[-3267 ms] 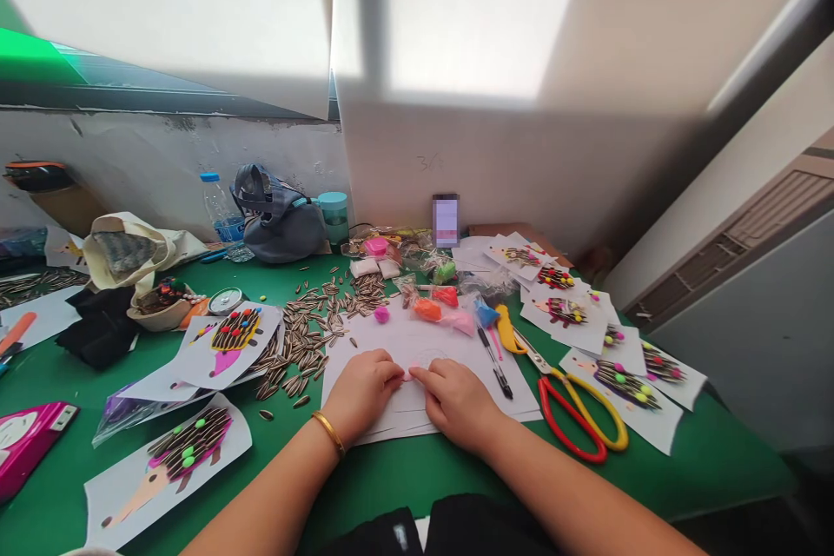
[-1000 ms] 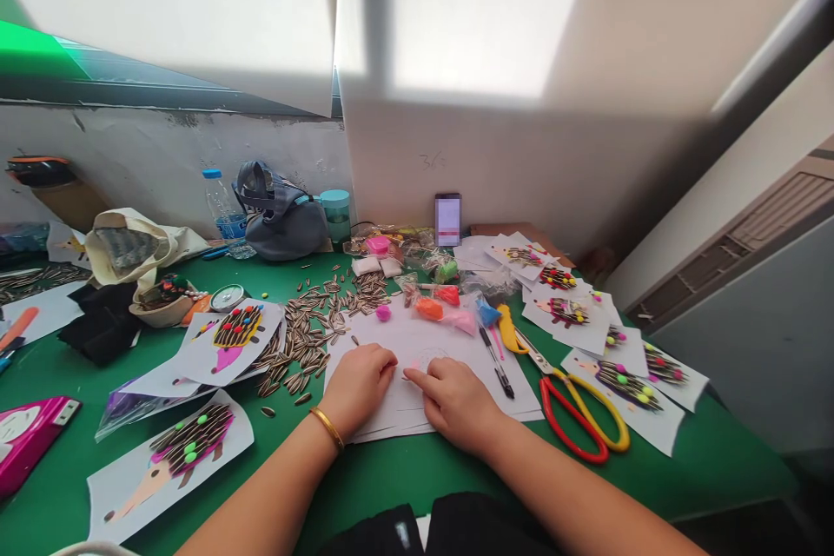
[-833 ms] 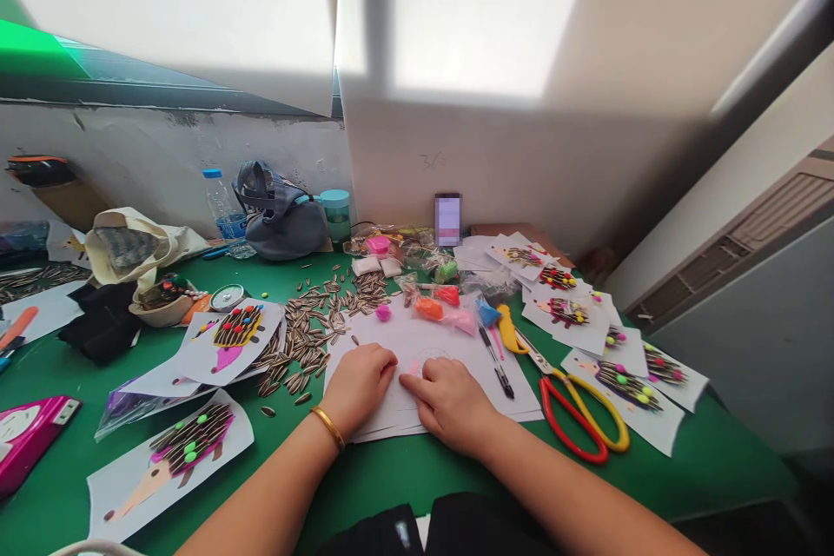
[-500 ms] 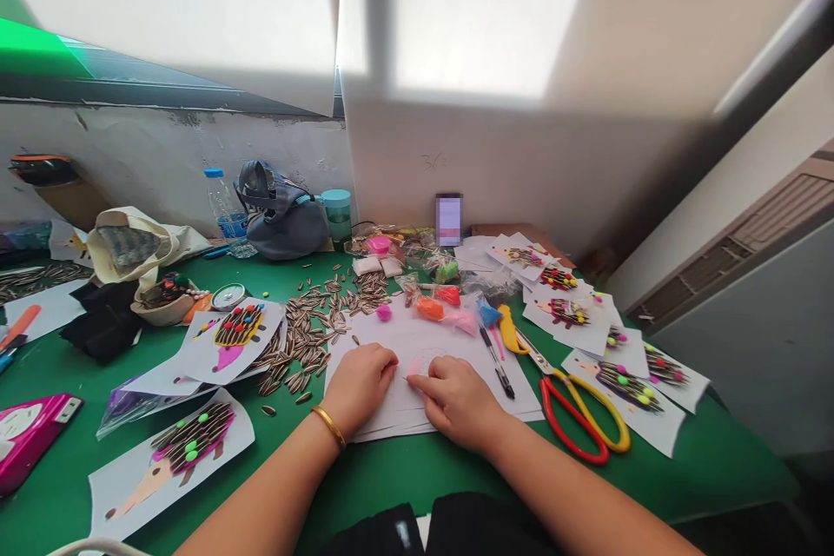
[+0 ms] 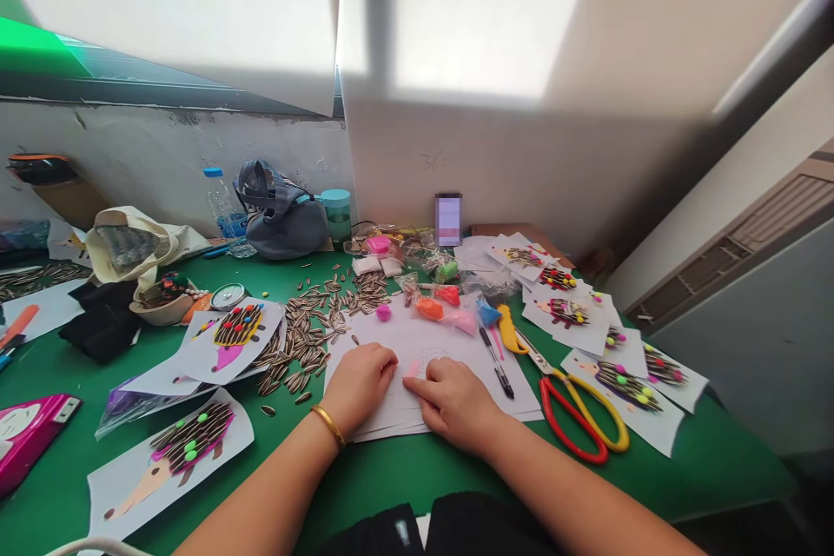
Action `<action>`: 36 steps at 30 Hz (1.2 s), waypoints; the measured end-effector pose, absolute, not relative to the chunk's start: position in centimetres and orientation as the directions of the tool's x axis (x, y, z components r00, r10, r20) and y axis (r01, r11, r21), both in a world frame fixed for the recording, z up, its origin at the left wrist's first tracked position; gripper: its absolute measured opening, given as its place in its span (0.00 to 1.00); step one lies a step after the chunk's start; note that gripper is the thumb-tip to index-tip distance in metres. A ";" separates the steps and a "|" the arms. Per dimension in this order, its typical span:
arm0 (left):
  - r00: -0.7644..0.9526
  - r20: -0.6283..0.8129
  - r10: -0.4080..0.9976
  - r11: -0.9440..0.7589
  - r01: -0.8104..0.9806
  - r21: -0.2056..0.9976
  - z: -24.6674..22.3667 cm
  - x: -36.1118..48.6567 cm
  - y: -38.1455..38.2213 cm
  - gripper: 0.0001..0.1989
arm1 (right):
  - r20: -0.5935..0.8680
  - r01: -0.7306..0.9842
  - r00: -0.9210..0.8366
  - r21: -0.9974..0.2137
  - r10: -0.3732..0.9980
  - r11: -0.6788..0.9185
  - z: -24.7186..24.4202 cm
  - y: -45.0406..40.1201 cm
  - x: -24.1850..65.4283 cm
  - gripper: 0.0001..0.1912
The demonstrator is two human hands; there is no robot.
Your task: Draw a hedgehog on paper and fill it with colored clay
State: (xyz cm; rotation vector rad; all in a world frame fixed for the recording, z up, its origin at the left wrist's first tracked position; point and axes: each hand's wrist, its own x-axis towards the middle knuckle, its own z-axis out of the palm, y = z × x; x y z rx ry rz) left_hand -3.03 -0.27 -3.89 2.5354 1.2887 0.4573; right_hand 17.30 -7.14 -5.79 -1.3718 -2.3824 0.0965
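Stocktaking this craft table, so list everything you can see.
sunflower seeds: many, black-and-white striped, left of the paper
hedgehog pictures: several, multicoloured, both sides of the paper
paper sheets: a stack, white, under the hands
scissors: one, red and yellow, right of the paper
pen: one, black, beside the scissors
clay packets: several, orange and red, behind the paper
water bottle: one, blue cap, by the wall
left hand: one, gold bangle at wrist, on the paper
right hand: one, bare, on the paper

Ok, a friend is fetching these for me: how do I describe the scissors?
On the green table, look right of the white paper under the right hand. The scissors lie there beside a black pen; their one red and one yellow loop handle set them apart.
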 end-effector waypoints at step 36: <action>0.722 0.150 0.675 -0.737 0.656 0.163 -3.7 -3.0 -1.1 0.15 | 0.311 0.810 -0.300 -0.417 0.902 0.413 -5.8 -6.5 17.4 0.20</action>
